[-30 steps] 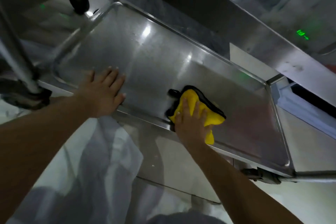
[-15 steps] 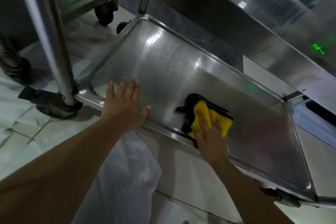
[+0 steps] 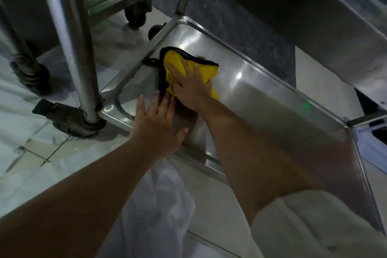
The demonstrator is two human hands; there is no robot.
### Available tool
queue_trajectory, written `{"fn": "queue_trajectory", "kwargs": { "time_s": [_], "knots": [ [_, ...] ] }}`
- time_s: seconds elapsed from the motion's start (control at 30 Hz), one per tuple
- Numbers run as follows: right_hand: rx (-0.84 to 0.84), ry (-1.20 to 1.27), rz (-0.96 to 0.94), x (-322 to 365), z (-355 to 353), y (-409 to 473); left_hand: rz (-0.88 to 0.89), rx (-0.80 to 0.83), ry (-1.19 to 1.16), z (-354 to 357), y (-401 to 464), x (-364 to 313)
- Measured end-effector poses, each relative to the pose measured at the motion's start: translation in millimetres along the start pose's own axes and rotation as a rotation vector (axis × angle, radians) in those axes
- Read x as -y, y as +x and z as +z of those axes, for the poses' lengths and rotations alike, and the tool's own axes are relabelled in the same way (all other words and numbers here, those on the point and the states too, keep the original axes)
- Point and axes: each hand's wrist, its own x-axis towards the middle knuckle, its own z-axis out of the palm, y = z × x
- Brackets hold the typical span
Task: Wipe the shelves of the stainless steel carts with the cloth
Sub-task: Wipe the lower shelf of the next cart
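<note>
Where the bottom shelf (image 3: 261, 98) of the steel cart nears its far-left corner, a yellow cloth (image 3: 178, 63) with black edging lies bunched on the dull, reflective metal. An upright cart post (image 3: 77, 48) stands just left, with a second cart's caster (image 3: 135, 14) behind. The right hand (image 3: 191, 86) presses flat on the cloth, fingers spread. The left hand (image 3: 156, 123) rests open-palmed on the shelf's near part.
</note>
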Motion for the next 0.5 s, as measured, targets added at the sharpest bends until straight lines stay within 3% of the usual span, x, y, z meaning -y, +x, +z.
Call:
{"fn": "queue_trajectory", "kwargs": {
  "time_s": [0.13, 0.3, 0.43, 0.5],
  "knots": [
    [-0.013, 0.051, 0.034, -30.9, -7.3, 23.3, 0.009, 0.009, -0.011, 0.7, 1.3, 0.9],
    [-0.111, 0.109, 0.383, -110.2, -13.2, 18.4, 0.012, 0.002, -0.045, 0.5, 0.0, -3.3],
    [-0.072, -0.028, 0.628, -164.1, -5.4, -26.2, 0.021, -0.002, -0.056, 0.0, -0.5, -8.3],
    [-0.097, 0.05, 0.732, -172.4, -4.3, -54.5, 0.025, 0.005, -0.049, 0.6, -0.4, -12.4]
  ]
}}
